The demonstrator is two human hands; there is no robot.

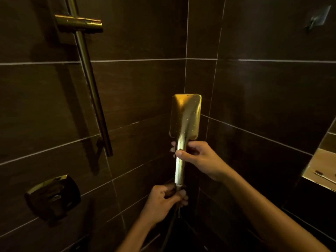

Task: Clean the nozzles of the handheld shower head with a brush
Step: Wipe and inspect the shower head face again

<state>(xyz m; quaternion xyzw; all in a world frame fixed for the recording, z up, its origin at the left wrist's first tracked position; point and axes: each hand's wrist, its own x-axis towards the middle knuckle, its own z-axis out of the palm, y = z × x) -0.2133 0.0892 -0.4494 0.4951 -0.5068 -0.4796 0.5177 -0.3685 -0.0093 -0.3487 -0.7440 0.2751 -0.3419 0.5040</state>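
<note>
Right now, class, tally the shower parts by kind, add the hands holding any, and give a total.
Handheld shower head: 1
Hose: 1
Slide rail: 1
Wall control: 1
Hands: 2 (left hand, right hand)
Total: 6

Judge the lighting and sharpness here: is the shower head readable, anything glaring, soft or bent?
Head view: dim, the dark brown wall tiles lose detail; the gold rectangular shower head shows glare and droplets on its back; the right hand on its handle and left hand on the dark hose read clearly; grout lines bow with the wide lens; the clear wall hook is soft.
</note>
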